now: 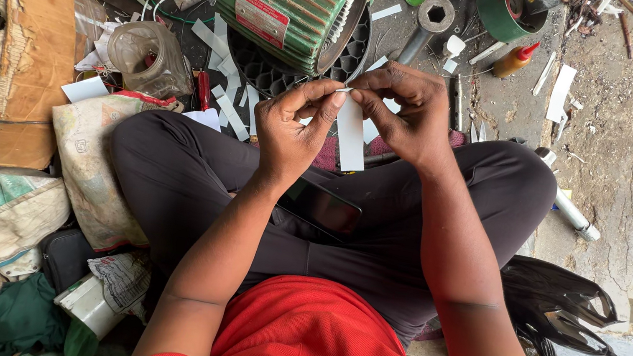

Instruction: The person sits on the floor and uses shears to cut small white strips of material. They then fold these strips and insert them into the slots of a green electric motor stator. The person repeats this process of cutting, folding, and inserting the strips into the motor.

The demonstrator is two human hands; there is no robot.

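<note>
We sit cross-legged on the floor (pixel 606 165) and hold a white paper strip (pixel 351 134) up between both hands, above our lap. Our left hand (pixel 293 128) pinches the strip's top edge between thumb and forefinger, the other fingers curled in; our right hand (pixel 407 112) meets it from the other side, fingertips closed on the same top edge, so the two hands touch there and the strip hangs down between them. Something small and pale sits right at the pinch, though we cannot tell whether it is a fold of the strip or a separate piece. A dark phone (pixel 320 207) lies on our lap just below the left wrist. Straight ahead of the hands stands a green ribbed motor housing (pixel 289 0) on its side, and more white strips (pixel 222 78) lie scattered on the floor at its foot, near our left knee. Beside them a clear plastic jar (pixel 148 56) lies tilted, next to a torn cardboard box (pixel 10 53) toward the floor's left edge. Farther off, beyond our right knee, an orange squeeze bottle (pixel 515 59) lies near a socket wrench (pixel 425 24), and a white tube (pixel 575 216) rests just beside that knee
</note>
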